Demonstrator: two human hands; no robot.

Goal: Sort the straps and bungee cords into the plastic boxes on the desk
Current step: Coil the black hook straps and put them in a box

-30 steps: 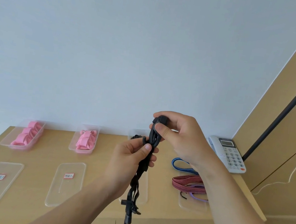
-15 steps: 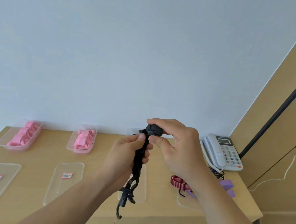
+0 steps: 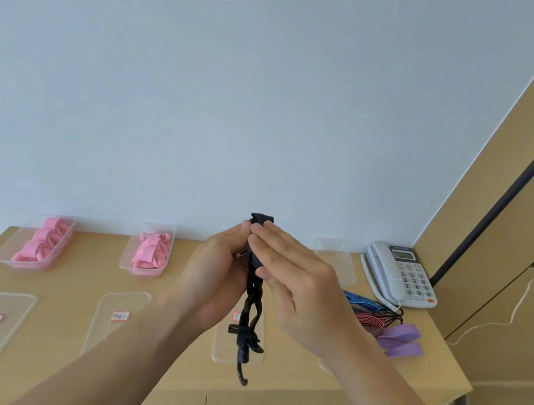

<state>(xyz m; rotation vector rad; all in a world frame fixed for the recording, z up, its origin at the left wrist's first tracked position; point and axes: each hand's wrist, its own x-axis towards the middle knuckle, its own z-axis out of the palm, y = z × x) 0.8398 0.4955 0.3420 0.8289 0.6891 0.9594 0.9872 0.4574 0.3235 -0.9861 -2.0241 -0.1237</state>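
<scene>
The left hand point(image 3: 216, 274) grips a twisted black bungee cord point(image 3: 249, 307) at centre frame, held above the light wooden tabletop point(image 3: 73, 281), while the right hand point(image 3: 303, 294) lays straight fingers point(image 3: 280, 246) flat against its upper end. Behind, at left, two clear plastic boxes point(image 3: 0, 254) hold pink straps point(image 3: 41, 243). At right, a blue bungee cord point(image 3: 362, 299), a red striped bungee cord point(image 3: 367, 319) and purple straps point(image 3: 402, 333) lie near a white desk telephone point(image 3: 400, 274).
</scene>
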